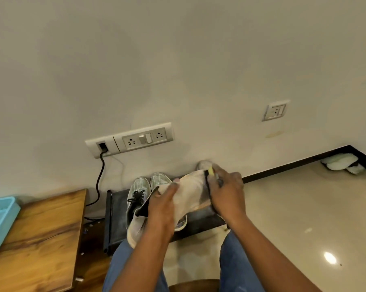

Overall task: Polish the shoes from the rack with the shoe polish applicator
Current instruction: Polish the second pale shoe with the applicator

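Observation:
A pale cream shoe [190,192] is held up over the low black shoe rack [116,209]. My left hand [164,205] grips it round its middle, fingers curled over the upper. My right hand [226,192] holds the shoe polish applicator, whose yellow tip [211,170] pokes out above my fingers and whose dark pad lies against the shoe's toe end. Two grey-green laced sneakers [138,187] stand on the rack behind, and another pale shoe [204,164] shows near the wall.
A wooden table [41,234] with a light blue tray [0,218] stands at the left. Wall sockets [144,139] and a black cable [99,178] are above the rack. White slippers [342,164] lie in the far right corner. My knees in blue jeans [239,264] are below.

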